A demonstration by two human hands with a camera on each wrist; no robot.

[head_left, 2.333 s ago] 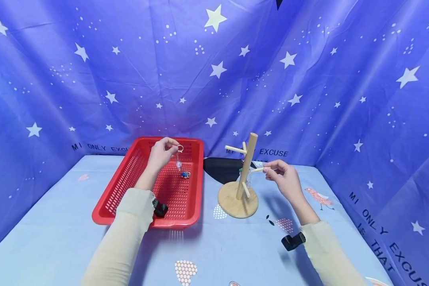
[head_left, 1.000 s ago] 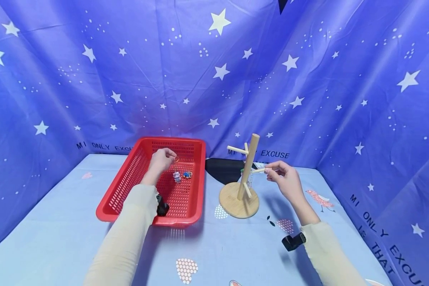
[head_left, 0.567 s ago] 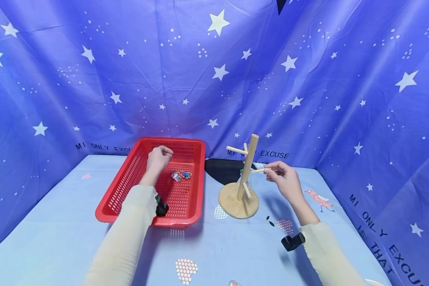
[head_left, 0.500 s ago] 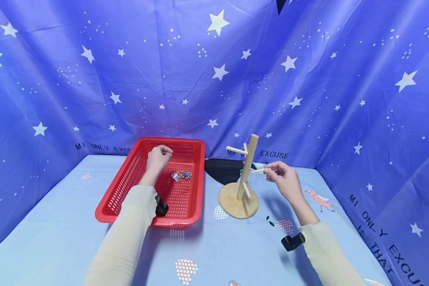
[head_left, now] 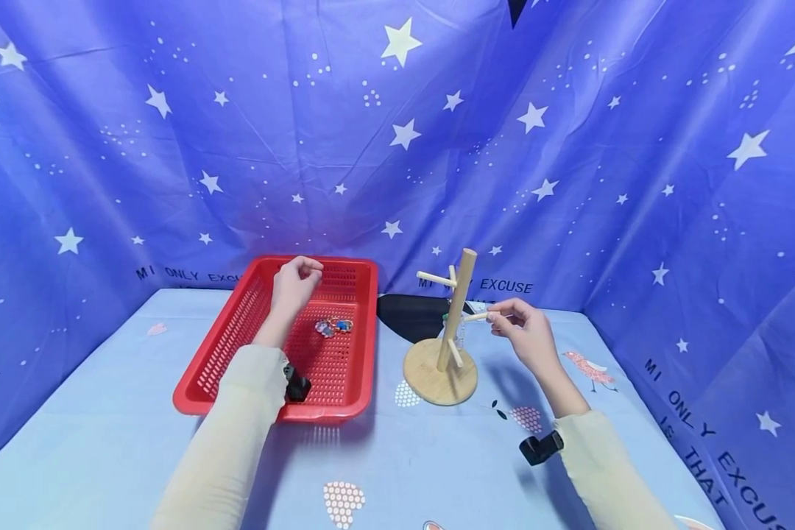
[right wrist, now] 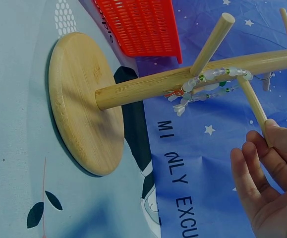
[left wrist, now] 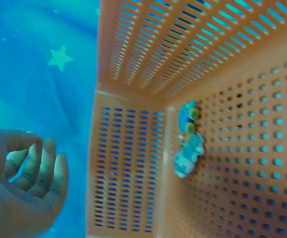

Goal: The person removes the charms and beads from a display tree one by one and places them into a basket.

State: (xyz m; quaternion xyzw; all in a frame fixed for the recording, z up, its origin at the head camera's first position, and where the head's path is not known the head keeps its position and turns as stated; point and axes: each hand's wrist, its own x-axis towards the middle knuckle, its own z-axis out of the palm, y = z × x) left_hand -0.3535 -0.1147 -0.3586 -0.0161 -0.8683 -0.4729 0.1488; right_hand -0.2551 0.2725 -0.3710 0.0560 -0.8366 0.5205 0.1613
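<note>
In the head view my left hand (head_left: 294, 287) hovers over the red plastic basket (head_left: 331, 415) holding nothing, thumb and index finger close together and the other fingers loosely bent. Two keychains lie together on the basket floor, one with a pale figure (head_left: 324, 328) and one with a blue figure (left wrist: 187, 116). To the right, my right hand (head_left: 525, 335) pinches the tip of a peg (right wrist: 253, 101) on the upright wooden stand (head_left: 461, 294). A beaded bracelet (right wrist: 210, 74) hangs on that peg, close to the post.
The stand's round base (head_left: 430, 375) rests on the pale blue printed cloth (head_left: 397, 471), just right of the basket. Other pegs stick out from the post, including an upper left peg (head_left: 435, 277). Behind everything hangs a blue star-patterned curtain (head_left: 344, 147).
My left hand lowered the pale-figure keychain by its ring into the basket, let it go beside the blue one, then rose slightly. My right hand kept its pinch on the peg.
</note>
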